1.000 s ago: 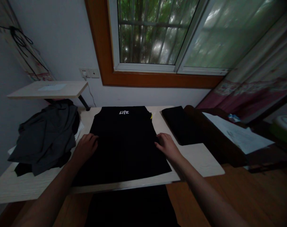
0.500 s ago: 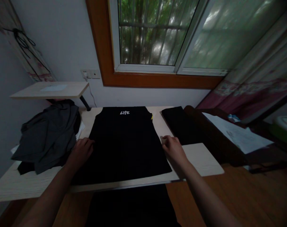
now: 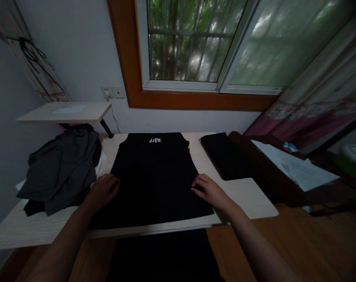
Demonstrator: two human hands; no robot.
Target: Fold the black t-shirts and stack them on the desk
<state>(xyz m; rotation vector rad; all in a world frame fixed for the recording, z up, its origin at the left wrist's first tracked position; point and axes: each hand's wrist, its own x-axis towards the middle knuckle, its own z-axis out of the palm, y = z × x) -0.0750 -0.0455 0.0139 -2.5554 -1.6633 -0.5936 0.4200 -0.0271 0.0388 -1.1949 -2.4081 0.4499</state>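
A black shirt (image 3: pixel 157 180) lies flat on the pale wooden table, with white print near its far edge and a small yellow tag at its upper right side. Over its left edge rests my left hand (image 3: pixel 105 188), fingers loosely bent and thumb slightly apart. My right hand (image 3: pixel 210 191) is at the opposite edge, fingers spread with the tips over the cloth. Neither hand shows a grip on the fabric.
Left of the shirt is a heap of dark grey clothes (image 3: pixel 60 168), beneath a small raised shelf (image 3: pixel 66 112). A folded black garment (image 3: pixel 226 154) lies at right, near a dark brown piece of furniture bearing a paper sheet (image 3: pixel 292 164). The table's front edge (image 3: pixel 154 229) is close to me.
My right hand has moved left onto the shirt's right edge, and its fingers have spread. My left hand has shifted slightly, its thumb now parted from the fingers. The shirt looks unchanged.
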